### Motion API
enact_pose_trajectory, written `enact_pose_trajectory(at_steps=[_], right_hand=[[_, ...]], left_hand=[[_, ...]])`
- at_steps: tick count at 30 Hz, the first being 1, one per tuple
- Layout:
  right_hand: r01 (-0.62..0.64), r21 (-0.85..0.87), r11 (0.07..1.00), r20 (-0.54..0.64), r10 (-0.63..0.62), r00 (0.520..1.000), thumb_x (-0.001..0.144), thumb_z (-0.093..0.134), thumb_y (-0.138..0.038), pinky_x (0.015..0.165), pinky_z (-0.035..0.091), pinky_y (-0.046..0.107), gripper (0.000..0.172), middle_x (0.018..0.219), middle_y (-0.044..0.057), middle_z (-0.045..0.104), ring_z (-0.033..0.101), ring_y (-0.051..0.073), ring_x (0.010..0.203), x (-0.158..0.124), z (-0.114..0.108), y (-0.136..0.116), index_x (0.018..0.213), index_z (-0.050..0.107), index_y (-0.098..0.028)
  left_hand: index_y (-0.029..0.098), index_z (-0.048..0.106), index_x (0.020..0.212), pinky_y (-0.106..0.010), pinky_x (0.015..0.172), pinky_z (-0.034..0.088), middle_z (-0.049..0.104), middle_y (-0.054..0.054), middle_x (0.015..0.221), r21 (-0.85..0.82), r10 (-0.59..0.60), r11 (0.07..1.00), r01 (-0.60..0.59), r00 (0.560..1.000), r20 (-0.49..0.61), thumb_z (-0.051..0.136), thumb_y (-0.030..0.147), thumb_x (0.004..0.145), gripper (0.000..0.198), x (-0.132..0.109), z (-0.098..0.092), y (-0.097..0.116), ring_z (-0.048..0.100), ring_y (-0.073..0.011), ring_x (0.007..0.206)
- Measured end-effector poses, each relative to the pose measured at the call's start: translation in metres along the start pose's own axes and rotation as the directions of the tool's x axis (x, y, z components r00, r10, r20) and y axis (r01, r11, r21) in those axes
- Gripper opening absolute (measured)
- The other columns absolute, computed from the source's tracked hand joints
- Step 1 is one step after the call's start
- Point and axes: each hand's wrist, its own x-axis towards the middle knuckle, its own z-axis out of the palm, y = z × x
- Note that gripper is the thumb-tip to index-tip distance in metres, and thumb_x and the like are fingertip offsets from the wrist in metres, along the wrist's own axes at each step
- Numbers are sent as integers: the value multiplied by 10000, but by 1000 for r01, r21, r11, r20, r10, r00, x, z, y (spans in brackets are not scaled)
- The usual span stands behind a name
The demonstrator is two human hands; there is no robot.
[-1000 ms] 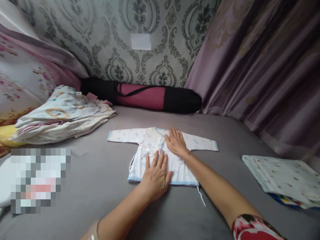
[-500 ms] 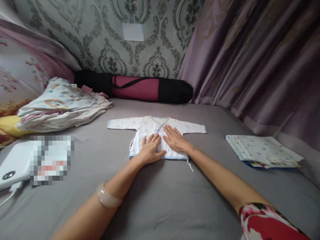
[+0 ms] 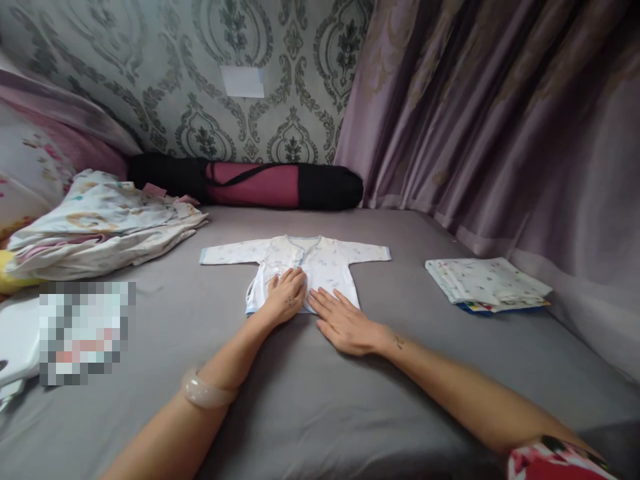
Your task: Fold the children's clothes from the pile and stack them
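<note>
A small white baby shirt (image 3: 327,267) with light blue trim lies spread flat, its two long sleeves stretched out to either side. My left hand (image 3: 287,295) rests on the lower left front of the shirt, fingers extended and holding nothing. Lying flat, my right hand (image 3: 345,323) touches the shirt's lower hem with its fingertips, while its palm is over the sheet. Part of the bottom edge is hidden beneath both hands.
The grey bed sheet (image 3: 400,373) lies under everything. Folded cloth (image 3: 490,283) is at the right, with a crumpled blanket (image 3: 110,213) at the left. A white power bank (image 3: 17,337) sits beside a blurred-out item (image 3: 87,333). At the back lies a black and maroon bag (image 3: 255,185).
My right hand has slid from the shirt's chest down to its lower hem. My left hand stays on the lower front. The view has shifted slightly to the right.
</note>
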Motion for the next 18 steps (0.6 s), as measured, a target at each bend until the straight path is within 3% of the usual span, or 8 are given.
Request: enact_pose_trajectory(at_steps=[2,4,7,10,13,16,18], right_hand=[[21,82,996,39,-24,999,980,247,-403,1184,64,378,551,1558,24,200,114,185,1441,-12,-7,-12,1486,289,-190],[41,187,982,54,-52,997,984,238,-414,1157,201,342,510,1495,2,368,282,179,1395,-15,-16,-17,1430,413,-240],[0,220,976,-87,20,996,989,223,-397,1098,314,320,493,1374,13,535,444,169,1297,1,-24,-9,1375,488,-245],[-59,78,995,-199,74,977,983,248,-396,1161,168,383,539,1505,83,346,252,200,1407,27,-18,11,1435,392,-140],[-45,-19,999,-118,42,992,988,211,-374,1172,83,427,571,1569,78,155,86,210,1446,44,-7,26,1493,242,-109],[-23,-80,997,-50,19,999,987,221,-358,1163,99,450,555,1570,71,172,120,218,1441,49,-5,30,1498,232,-140],[-21,-118,993,-58,15,998,984,262,-341,1148,141,451,513,1537,86,282,229,225,1411,52,-10,27,1458,335,-160]], left_hand=[[231,532,1263,-537,1107,231,467,-83,1433,-26,-2,1000,1,1000,-28,352,201,912,396,1,1,-1,350,-229,1367],[225,579,1200,-476,1106,276,518,-69,1389,-88,-14,996,7,997,-82,366,162,889,382,3,1,-2,417,-207,1324],[213,621,1112,-320,1041,384,606,-46,1281,-219,-81,975,34,975,-209,360,122,862,373,7,-8,-5,546,-155,1185],[167,622,1096,-277,951,441,660,-68,1150,-282,-224,949,139,929,-293,353,116,845,372,8,-24,-14,600,-165,1066],[135,622,1085,-301,902,450,668,-97,1067,-226,-341,933,281,892,-298,377,143,843,344,0,-41,-34,605,-198,1005],[155,646,989,-327,846,446,665,-102,970,-108,-411,911,397,870,-273,420,226,861,269,-18,-50,-59,597,-223,937],[170,661,895,-348,822,436,648,-110,929,-37,-455,887,460,857,-242,448,304,866,254,-33,-51,-70,580,-245,921]])
